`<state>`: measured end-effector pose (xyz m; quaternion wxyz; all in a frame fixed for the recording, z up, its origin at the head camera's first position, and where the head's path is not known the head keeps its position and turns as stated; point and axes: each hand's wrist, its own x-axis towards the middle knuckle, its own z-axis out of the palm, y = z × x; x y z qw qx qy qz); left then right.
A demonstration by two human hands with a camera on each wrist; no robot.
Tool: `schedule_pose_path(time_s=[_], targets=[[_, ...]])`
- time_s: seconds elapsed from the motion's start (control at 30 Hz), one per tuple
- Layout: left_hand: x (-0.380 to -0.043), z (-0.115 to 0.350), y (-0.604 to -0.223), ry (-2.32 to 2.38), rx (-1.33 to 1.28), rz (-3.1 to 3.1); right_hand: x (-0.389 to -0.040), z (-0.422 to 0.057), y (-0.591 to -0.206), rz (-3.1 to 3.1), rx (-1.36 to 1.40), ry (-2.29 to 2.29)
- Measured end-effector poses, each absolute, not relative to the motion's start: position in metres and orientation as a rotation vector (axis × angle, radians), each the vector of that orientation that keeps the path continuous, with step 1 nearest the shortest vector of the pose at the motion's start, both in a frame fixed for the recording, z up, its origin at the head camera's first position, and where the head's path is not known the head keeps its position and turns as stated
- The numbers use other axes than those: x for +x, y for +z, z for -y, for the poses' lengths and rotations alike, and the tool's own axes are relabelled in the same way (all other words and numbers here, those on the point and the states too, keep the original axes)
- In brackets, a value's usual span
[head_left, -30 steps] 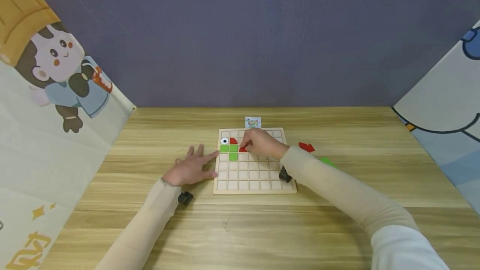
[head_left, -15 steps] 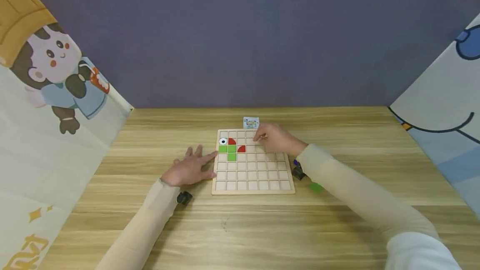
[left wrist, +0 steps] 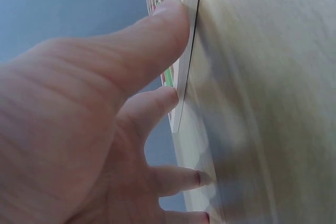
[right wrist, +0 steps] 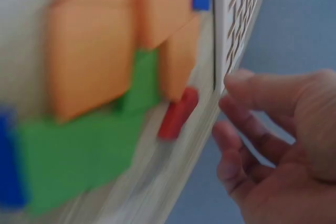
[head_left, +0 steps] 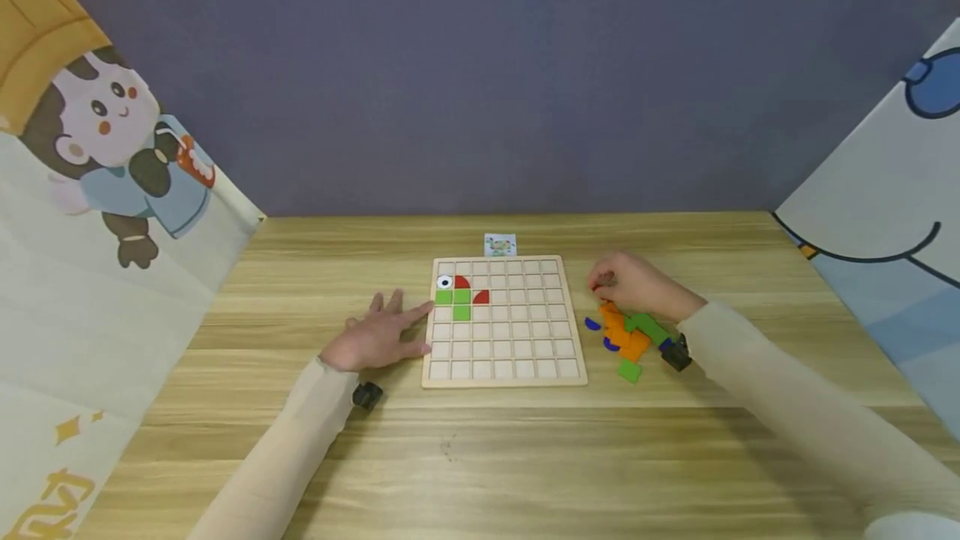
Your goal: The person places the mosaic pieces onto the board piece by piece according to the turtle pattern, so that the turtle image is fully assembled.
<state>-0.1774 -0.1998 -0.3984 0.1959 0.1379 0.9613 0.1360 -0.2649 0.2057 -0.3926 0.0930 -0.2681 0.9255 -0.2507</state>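
Note:
A wooden grid board (head_left: pixel 503 384) lies on the table. In its upper left cells sit a round eye tile (head_left: pixel 445 282), two red quarter-circle tiles (head_left: pixel 482 297) and several green square tiles (head_left: pixel 461 312). My left hand (head_left: pixel 375 342) is spread flat at the board's left edge, its thumb (left wrist: pixel 170 22) and index fingertip right at the rim. Right of the board, my right hand (head_left: pixel 633 283) hovers over the far end of a pile of loose pieces. Its fingers are loosely bent around nothing, and a red piece (right wrist: pixel 178 113) lies just beyond the fingertips.
The pile holds orange pieces (head_left: pixel 615 327), green pieces (head_left: pixel 647 327) and blue pieces (head_left: pixel 592 323). A single green square (head_left: pixel 629 370) lies at its near end. A small pattern card (head_left: pixel 500 245) stands behind the board. A dark panel (head_left: pixel 495 90) closes off the table's back.
My right hand has let go of the red quarter-circle tile on the board and moved right to the loose pieces, uncovering the board's right cells. My left hand stays in place.

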Motion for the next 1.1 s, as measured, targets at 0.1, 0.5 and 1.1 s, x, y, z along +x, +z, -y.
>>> schedule_pose_path(time_s=[0.1,0.5,1.1], targets=[[-0.178,0.199,-0.399,0.380,0.391,-2.696,-0.255,-0.219,-0.392,-2.747,-0.878,-0.697],[-0.179,0.198,-0.398,0.368,0.397,-2.693,-0.224,-0.246,-0.402,-2.802,-0.971,-0.599],[-0.177,0.198,-0.397,0.364,0.397,-2.698,-0.223,-0.236,-0.409,-2.920,-0.839,-0.634]])
